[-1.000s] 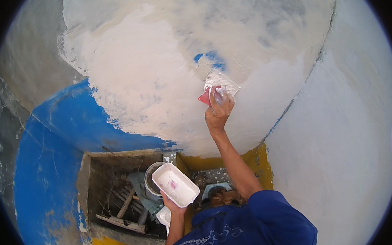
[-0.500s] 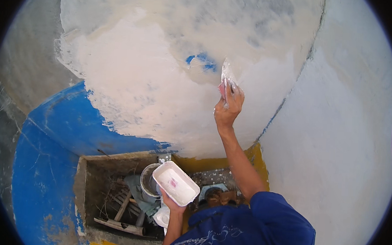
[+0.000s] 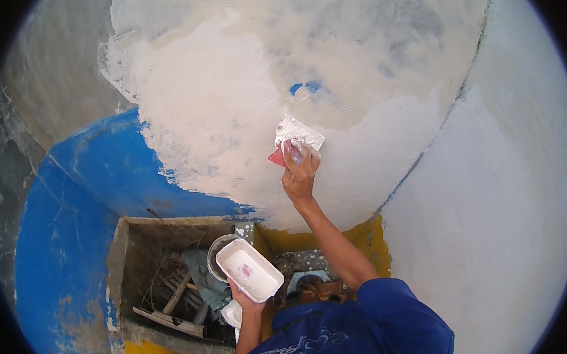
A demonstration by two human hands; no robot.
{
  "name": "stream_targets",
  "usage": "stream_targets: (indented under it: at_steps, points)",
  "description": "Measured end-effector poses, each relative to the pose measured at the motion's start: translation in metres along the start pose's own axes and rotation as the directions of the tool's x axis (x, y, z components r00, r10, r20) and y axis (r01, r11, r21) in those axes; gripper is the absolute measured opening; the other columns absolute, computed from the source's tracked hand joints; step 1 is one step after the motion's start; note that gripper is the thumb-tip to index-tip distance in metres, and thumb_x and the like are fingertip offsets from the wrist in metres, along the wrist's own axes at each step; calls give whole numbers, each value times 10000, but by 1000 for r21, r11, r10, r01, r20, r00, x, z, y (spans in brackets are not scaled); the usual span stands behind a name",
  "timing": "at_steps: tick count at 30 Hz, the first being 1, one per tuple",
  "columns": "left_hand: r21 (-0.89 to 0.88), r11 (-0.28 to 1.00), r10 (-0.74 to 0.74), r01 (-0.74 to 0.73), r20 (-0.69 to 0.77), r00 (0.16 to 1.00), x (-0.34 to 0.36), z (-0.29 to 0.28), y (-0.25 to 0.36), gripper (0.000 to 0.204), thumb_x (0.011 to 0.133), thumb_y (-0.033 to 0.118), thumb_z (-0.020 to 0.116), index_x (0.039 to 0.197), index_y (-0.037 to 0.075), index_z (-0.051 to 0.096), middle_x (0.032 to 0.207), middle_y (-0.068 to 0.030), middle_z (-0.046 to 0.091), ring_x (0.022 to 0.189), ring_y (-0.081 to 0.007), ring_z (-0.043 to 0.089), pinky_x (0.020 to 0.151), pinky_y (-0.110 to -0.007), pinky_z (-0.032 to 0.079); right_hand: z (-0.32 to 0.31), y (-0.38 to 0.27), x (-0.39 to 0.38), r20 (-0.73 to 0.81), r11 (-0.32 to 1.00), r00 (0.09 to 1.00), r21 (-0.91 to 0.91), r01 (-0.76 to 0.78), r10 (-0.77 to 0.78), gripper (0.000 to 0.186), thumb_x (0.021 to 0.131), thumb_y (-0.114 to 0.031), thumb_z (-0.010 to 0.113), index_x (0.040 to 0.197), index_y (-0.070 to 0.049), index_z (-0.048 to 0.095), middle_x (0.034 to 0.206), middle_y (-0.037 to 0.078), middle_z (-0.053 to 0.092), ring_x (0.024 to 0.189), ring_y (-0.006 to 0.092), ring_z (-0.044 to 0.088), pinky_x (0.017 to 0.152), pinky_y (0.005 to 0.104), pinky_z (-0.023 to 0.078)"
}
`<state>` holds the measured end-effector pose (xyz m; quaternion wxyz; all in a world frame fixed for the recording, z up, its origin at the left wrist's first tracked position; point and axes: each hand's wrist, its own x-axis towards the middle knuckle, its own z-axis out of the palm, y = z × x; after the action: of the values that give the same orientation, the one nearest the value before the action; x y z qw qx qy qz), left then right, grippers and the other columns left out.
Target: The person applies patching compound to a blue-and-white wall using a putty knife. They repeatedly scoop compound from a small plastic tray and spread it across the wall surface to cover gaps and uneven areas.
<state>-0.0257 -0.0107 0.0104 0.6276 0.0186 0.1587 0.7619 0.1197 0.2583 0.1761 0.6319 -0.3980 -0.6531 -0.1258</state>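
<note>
My right hand (image 3: 300,168) holds a scraper (image 3: 300,133) in front of the wall (image 3: 197,102); its fingers are closed around the red handle, pinching it firmly. The blade, loaded with white paste, lies at twelve o'clock from these fingers, and the axis from handle to blade goes about from seven toward one. Whether the blade touches the wall, I cannot tell. A small blue patch (image 3: 312,85) is at twelve o'clock from the blade, near but apart, and my right hand is the nearer one to it.

My left hand (image 3: 246,297) grips the tray (image 3: 270,268) by its lower edge; the fingertips are hidden below. This tray lies at seven o'clock from my right hand, its long axis between half past ten and half past four.
</note>
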Motion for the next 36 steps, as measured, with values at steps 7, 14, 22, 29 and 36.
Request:
stream_targets:
  at_steps: [7,14,22,29,36]
  points:
    - [-4,1000,-16,16,-33,999,6,-2,-1,728,979,640,411,1519,154,374,1472,-95,486,1312,-364,509,1078,-582,427,-90,34,67,-325,996,945,-70,-57,32,544,733,165,587,1235,-19,686,1211,143,658,1132,337,585,952,442,472]
    - [1,999,-50,50,-23,998,-5,11,-3,712,986,632,408,1520,163,371,1468,-88,486,1309,-360,512,1077,-585,428,-52,6,61,-205,999,978,-35,-34,27,592,704,171,585,1249,-36,689,1222,145,657,1166,358,563,1024,448,436]
    - [-24,1000,-11,10,-24,1000,-6,-3,6,715,979,639,416,1513,164,387,1457,-88,501,1301,-359,519,1076,-587,425,-60,1,74,-182,989,972,-43,141,-147,556,714,137,575,1199,-90,724,1221,102,668,1147,327,566,977,434,454]
    - [-1,999,-33,33,-6,999,-1,4,3,705,984,624,411,1511,157,390,1454,-92,506,1299,-355,522,1078,-583,425,-31,60,6,173,942,959,-211,260,-226,622,678,79,583,1218,-193,729,1297,64,613,1204,320,502,1000,447,367]
    - [8,1000,-18,18,32,999,4,14,-1,714,994,629,395,1528,157,355,1468,-86,486,1306,-353,515,1081,-578,425,-114,38,59,-47,978,977,-9,209,-210,579,607,134,523,1118,-19,750,1149,132,693,1084,348,588,968,436,464]
